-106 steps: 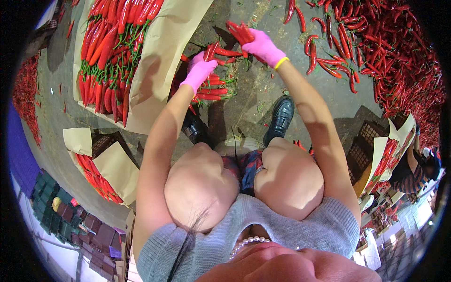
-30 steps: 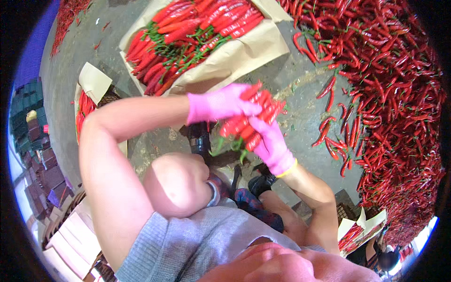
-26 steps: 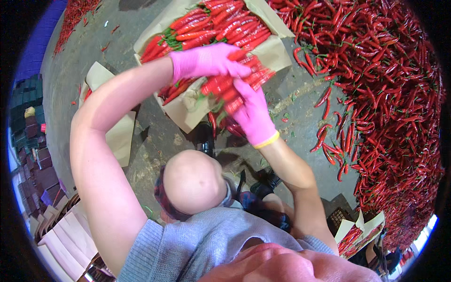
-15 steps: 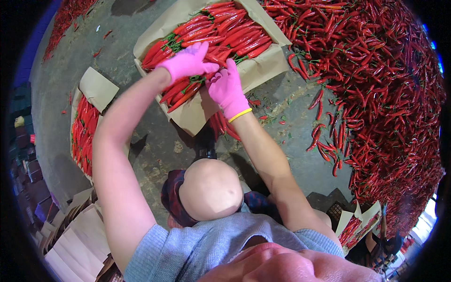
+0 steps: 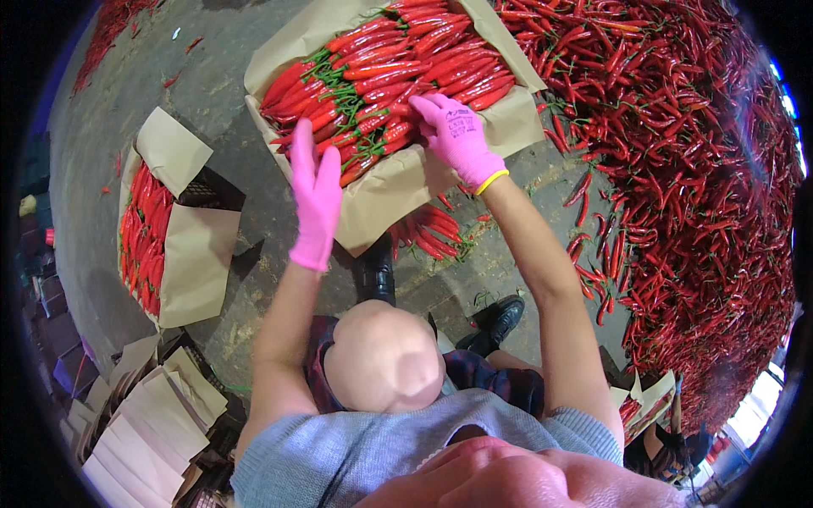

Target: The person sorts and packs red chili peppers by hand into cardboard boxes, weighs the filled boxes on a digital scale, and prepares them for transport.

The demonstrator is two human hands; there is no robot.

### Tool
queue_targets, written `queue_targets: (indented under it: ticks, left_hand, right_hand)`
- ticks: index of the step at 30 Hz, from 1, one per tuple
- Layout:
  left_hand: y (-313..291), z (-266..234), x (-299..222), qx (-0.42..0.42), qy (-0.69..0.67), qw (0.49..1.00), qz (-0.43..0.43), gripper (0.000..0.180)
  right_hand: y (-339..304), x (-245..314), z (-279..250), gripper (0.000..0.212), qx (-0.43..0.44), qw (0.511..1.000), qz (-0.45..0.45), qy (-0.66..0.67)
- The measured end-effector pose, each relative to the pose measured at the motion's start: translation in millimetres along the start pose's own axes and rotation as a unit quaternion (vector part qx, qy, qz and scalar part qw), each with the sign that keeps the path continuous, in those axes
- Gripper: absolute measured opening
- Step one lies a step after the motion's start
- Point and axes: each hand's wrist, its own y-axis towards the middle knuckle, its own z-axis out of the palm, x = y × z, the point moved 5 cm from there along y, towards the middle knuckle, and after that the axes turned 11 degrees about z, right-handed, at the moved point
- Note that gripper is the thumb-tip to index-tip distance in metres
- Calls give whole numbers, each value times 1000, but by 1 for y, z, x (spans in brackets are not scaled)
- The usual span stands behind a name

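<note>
Our left hand (image 5: 317, 196) and right hand (image 5: 458, 137) work at the near side of a paper-lined box (image 5: 381, 203) of packed chillies (image 5: 381, 72).
Nearest, loose chillies (image 5: 428, 230) fan out on the floor below the box's near edge. Our left hand is by the left edge, thumb spread from fingers that look pressed together, pinching nothing; our right fingers bend over the chillies inside the near edge, but we cannot tell whether they pinch one. The packed chillies fill the box to its far edge; we judge each light, firm, slick-skinned and apt to snap, best held mid-body in bunches, sparing the stems. Beyond the right edge spreads a heap (image 5: 677, 169).
</note>
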Motion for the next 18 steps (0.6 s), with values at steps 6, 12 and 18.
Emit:
queue_targets:
  ticks: [6,12,18]
  left_hand:
    - [-19,11,22,-91,-127,987,-40,53]
    - [15,16,5,-243,-336,870,-268,48]
    - [-1,-4,32,-111,-148,979,-83,50]
  right_hand:
    - [29,19,-20,34,-41,996,-42,61]
    - [75,23,-2,37,-29,992,-96,74]
    - [25,35,-9,35,56,972,-218,-68]
